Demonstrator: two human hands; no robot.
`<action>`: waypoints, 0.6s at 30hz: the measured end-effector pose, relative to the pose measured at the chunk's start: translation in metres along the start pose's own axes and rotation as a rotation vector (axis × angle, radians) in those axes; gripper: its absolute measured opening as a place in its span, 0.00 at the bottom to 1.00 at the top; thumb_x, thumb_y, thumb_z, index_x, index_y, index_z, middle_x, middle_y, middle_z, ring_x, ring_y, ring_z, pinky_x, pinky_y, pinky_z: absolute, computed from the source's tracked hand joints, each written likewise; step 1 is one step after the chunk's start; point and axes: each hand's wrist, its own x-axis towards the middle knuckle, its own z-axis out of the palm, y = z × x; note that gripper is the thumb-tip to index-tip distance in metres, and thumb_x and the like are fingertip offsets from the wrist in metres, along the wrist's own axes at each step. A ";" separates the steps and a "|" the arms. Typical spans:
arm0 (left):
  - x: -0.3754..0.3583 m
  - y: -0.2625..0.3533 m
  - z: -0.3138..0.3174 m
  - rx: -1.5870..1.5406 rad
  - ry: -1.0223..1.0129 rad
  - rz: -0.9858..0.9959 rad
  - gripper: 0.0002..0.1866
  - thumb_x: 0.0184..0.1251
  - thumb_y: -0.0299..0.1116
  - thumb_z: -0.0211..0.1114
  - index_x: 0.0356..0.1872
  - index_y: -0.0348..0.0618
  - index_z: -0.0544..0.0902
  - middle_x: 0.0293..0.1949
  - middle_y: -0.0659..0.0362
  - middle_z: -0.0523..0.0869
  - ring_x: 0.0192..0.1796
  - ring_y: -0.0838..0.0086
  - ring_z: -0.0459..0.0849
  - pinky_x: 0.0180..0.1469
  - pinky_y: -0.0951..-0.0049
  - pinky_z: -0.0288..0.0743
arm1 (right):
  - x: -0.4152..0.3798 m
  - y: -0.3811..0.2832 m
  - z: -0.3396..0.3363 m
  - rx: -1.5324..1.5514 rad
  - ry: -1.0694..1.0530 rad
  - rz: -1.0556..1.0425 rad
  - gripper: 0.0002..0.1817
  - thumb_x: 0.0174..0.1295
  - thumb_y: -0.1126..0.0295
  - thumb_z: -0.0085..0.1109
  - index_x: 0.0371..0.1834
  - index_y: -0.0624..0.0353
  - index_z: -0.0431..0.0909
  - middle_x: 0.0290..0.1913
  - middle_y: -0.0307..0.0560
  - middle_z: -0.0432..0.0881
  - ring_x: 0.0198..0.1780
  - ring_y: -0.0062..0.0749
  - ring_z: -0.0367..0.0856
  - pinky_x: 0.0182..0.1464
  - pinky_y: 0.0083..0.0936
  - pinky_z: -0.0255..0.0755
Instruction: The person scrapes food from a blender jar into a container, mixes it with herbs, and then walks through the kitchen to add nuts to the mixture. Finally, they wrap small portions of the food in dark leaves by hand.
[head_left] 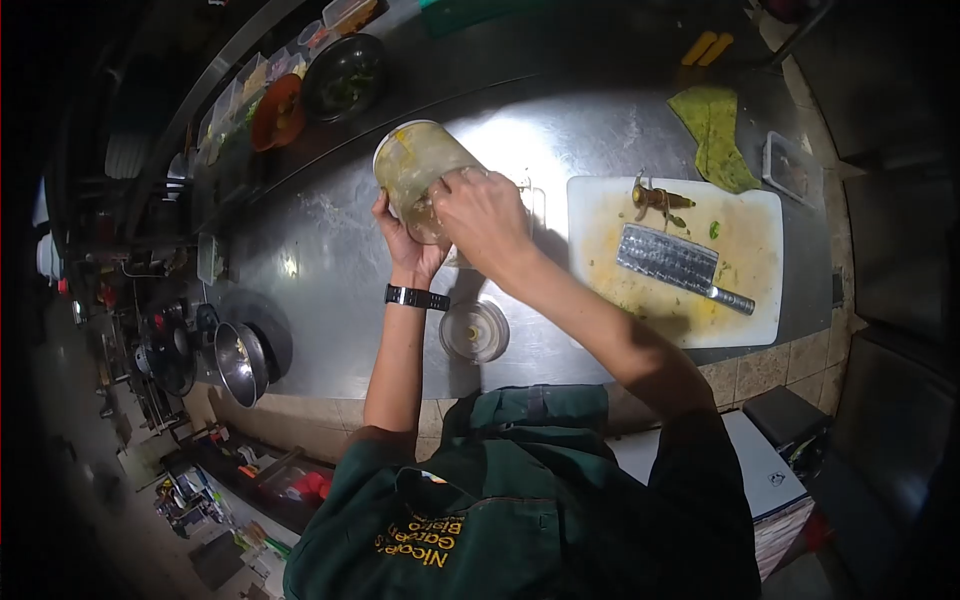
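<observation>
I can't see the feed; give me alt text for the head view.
The left hand, watch on its wrist, holds a cloudy tub tilted over a metal counter, the right hand against it. To the right, a cleaver lies on a cutting board, with a green cloth at its far edge.

Room was dim. Metal table (pixel 330 320) showed bright glare near its middle; its far end fell into shadow. Beige tiles (pixel 765 375) ran along the near edge. White-topped unit (pixel 745 460) stood low on the right. Grey floor (pixel 60 430) lay left. Dark panels (pixel 900 230), far right: too dim to identify.
</observation>
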 end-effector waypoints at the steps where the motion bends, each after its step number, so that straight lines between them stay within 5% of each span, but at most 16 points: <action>1: 0.004 0.002 0.004 -0.007 0.004 0.005 0.42 0.63 0.67 0.59 0.69 0.44 0.70 0.67 0.51 0.76 0.68 0.57 0.75 0.70 0.52 0.71 | 0.005 0.004 0.002 -0.020 -0.016 0.005 0.08 0.54 0.70 0.62 0.37 0.54 0.86 0.35 0.41 0.87 0.40 0.31 0.87 0.40 0.28 0.78; 13: 0.013 0.005 0.008 0.068 -0.009 -0.093 0.46 0.64 0.69 0.54 0.72 0.42 0.65 0.68 0.48 0.73 0.68 0.55 0.75 0.68 0.52 0.73 | 0.013 0.030 -0.015 -0.051 -0.160 -0.123 0.08 0.55 0.73 0.60 0.36 0.52 0.87 0.32 0.39 0.87 0.39 0.29 0.86 0.43 0.31 0.69; 18: 0.016 -0.003 0.010 0.060 -0.007 -0.035 0.44 0.65 0.69 0.53 0.70 0.42 0.69 0.66 0.49 0.75 0.67 0.57 0.76 0.68 0.53 0.74 | 0.016 0.014 0.003 -0.201 -0.009 -0.196 0.07 0.53 0.70 0.61 0.33 0.55 0.86 0.31 0.40 0.87 0.40 0.31 0.85 0.44 0.29 0.69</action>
